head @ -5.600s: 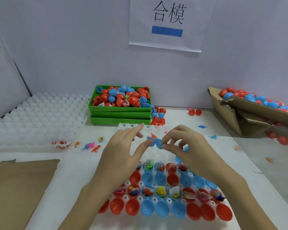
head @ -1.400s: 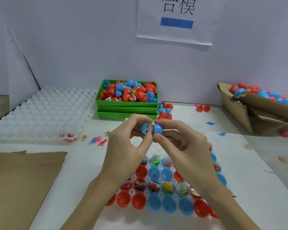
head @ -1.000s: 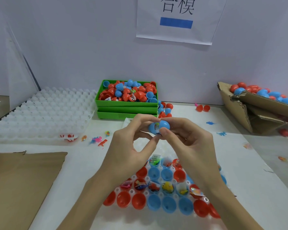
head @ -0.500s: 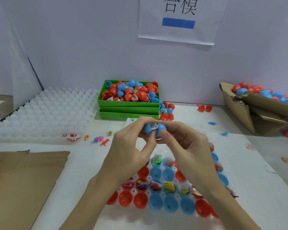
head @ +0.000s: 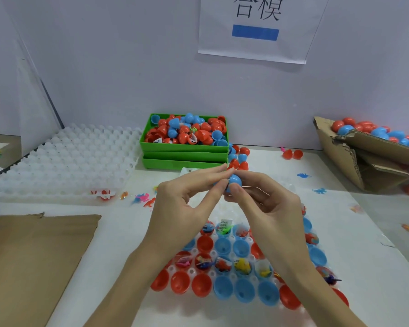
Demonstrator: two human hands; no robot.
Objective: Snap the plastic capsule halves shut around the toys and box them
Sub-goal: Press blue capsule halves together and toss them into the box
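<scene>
We hold a small blue plastic capsule point(head: 234, 181) above the table's middle, our left hand point(head: 187, 204) pinching it from nine o'clock with straight fingertips and our right hand point(head: 265, 204) gripping it from three o'clock with curled fingers and thumb. At six o'clock below lies a clear plastic cell tray point(head: 232, 277) of red and blue open halves, some holding toys. At twelve o'clock sits a green plastic bin point(head: 184, 147) heaped with halves, and at two o'clock a torn brown cardboard box point(head: 354, 161) of closed capsules.

"What hung on the far wall?"
"A white paper sign point(head: 255, 27) with black characters over a blue bar."
"And at the near left?"
"A flat brown cardboard sheet point(head: 33, 260) lay on the white table point(head: 118, 232)."
</scene>
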